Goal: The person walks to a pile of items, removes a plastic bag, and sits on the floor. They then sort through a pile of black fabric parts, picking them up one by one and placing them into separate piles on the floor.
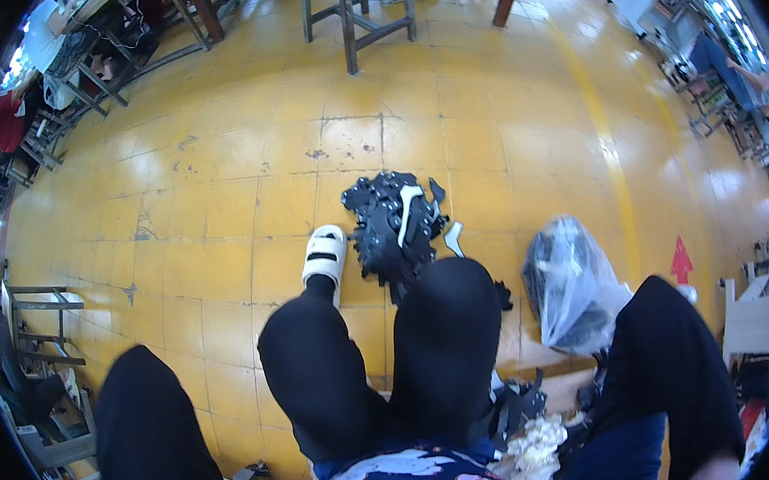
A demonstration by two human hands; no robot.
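Both my arms are bent in black sleeves, with the left sleeve (149, 425) and the right sleeve (666, 371) at the two sides of my lap. My left hand is outside the picture. Past the right cuff only a blurred bit of skin shows at the lower edge, and the fingers of my right hand are out of sight. On the floor before my knees lies a heap of black cut pieces (388, 226) with shiny round studs. One white curved strip (408, 210) rests on the heap, and another white strip (455, 238) lies beside it.
A clear plastic bag (573, 287) with dark contents stands right of my knees. Near my right thigh are black scraps (519, 402) and crumpled pale material (536, 451). A wooden stool (356, 23) stands ahead; people sit at workbenches along both sides. My white sandal (323, 253) is beside the heap.
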